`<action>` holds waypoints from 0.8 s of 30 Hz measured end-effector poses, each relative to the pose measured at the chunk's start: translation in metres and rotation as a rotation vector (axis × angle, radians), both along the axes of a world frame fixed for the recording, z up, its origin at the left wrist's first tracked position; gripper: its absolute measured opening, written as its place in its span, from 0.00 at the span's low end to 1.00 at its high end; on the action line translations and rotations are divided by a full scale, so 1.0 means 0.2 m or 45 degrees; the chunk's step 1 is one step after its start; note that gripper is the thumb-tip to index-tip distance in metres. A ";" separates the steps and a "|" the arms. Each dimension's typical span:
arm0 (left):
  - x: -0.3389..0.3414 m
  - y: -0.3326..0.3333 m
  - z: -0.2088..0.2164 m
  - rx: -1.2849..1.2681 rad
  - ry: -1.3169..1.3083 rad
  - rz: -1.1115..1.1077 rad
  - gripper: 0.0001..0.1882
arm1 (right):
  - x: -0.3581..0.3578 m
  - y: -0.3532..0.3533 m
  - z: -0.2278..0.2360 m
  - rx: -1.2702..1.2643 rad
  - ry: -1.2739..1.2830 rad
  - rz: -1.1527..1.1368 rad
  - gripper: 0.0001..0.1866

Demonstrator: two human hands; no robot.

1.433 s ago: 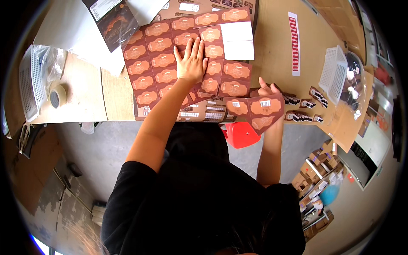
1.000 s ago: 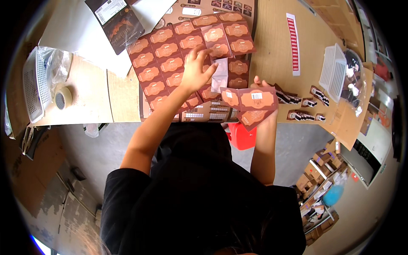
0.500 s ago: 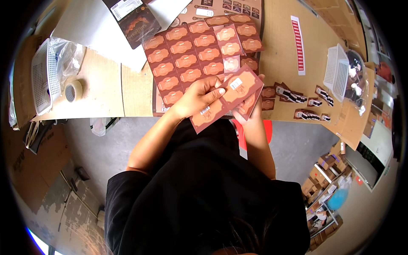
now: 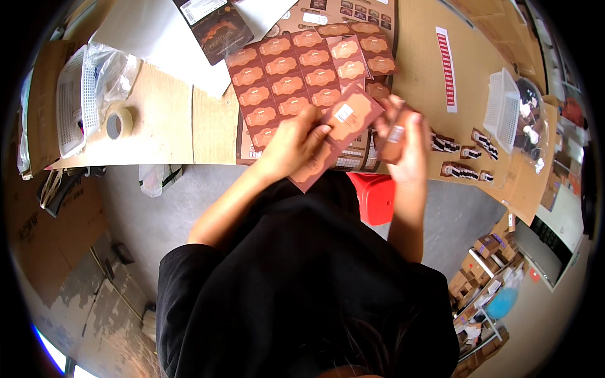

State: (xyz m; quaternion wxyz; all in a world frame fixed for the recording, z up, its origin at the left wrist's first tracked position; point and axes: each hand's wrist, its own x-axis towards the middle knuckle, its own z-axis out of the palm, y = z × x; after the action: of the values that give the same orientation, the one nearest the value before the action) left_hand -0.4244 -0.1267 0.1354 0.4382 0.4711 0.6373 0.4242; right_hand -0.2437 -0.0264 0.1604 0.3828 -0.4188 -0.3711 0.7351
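Observation:
My left hand is closed on a strip of printed cards, brown with orange label shapes and a small white barcode sticker. The strip slants up to the right, and my fingers cover part of its middle. Off to its right, my right hand grips a single brown card that carries a white sticker of its own; motion blurs it somewhat. Beneath and beyond both hands spread sheets of matching cards, lying on a larger brown printed sheet.
Small stacks of cut cards lie at the right, near a red-and-white strip and a white basket. At the left are a tape roll and another basket. A dark package rests on white paper. Below is a red stool.
My right hand has drawn the single card away to the right, apart from the strip. My left hand still holds the strip. The whole view has shifted slightly.

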 end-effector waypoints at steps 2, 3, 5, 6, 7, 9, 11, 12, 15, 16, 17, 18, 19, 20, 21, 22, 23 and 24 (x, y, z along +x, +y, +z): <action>0.05 0.01 0.01 -0.006 -0.056 -0.006 0.11 | -0.13 -0.07 -0.08 -0.116 -0.047 -0.158 0.12; 0.08 0.00 -0.02 0.044 -0.100 0.010 0.10 | -0.15 -0.09 -0.15 -0.102 -0.090 -0.160 0.12; 0.12 -0.02 -0.09 0.018 -0.647 0.031 0.10 | -0.20 -0.14 -0.17 -0.232 -0.014 -0.134 0.13; 0.13 -0.02 -0.09 -0.005 -0.921 0.044 0.09 | -0.19 -0.15 -0.20 -0.294 0.039 -0.071 0.13; 0.13 -0.03 -0.08 -0.069 -1.197 -0.004 0.11 | -0.17 -0.15 -0.20 -0.394 0.069 -0.013 0.13; 0.16 -0.06 0.02 -0.378 -1.383 0.094 0.14 | -0.14 -0.16 -0.20 -0.328 0.079 0.007 0.12; 0.22 -0.07 0.03 -0.573 -1.513 0.146 0.16 | -0.15 -0.18 -0.19 -0.235 0.018 -0.049 0.11; 0.21 -0.06 0.03 -0.606 -1.461 0.030 0.16 | -0.15 -0.17 -0.19 -0.184 -0.011 -0.075 0.11; 0.20 -0.03 0.00 -0.628 -1.290 -0.237 0.16 | -0.10 -0.16 -0.22 -0.142 0.019 -0.155 0.11; 0.21 -0.02 -0.01 -0.587 -1.229 -0.272 0.15 | -0.08 -0.16 -0.21 -0.148 0.002 -0.192 0.11; 0.23 -0.01 -0.02 -0.546 -1.169 -0.304 0.15 | -0.06 -0.16 -0.20 -0.155 -0.015 -0.228 0.11; 0.25 0.01 -0.01 -0.503 -1.105 -0.332 0.16 | -0.05 -0.16 -0.19 -0.162 -0.026 -0.261 0.11; 0.28 0.02 0.02 -0.503 -1.116 -0.259 0.15 | -0.05 -0.15 -0.17 -0.222 0.014 -0.290 0.13; 0.28 0.05 0.04 -0.586 -1.048 -0.384 0.16 | -0.02 -0.15 -0.20 -0.137 -0.031 -0.352 0.13; 0.26 0.07 0.05 -0.669 -0.974 -0.509 0.16 | 0.02 -0.15 -0.26 -0.054 -0.074 -0.417 0.13; 0.25 0.08 0.06 -0.751 -0.897 -0.616 0.18 | 0.02 -0.14 -0.28 0.024 -0.113 -0.466 0.14; 0.28 0.02 0.01 -0.626 -1.087 -0.623 0.18 | 0.09 -0.06 -0.25 -0.230 -0.039 -0.626 0.14; 0.28 -0.03 0.05 -0.640 -1.016 -0.877 0.18 | 0.17 0.04 -0.18 -0.333 0.034 -0.798 0.15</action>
State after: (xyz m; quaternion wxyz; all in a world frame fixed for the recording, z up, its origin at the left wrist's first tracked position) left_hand -0.3689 -0.1319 0.1457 0.8553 0.3367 0.3140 0.2376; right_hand -0.2096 -0.0190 0.1247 0.5381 -0.5483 -0.1219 0.6285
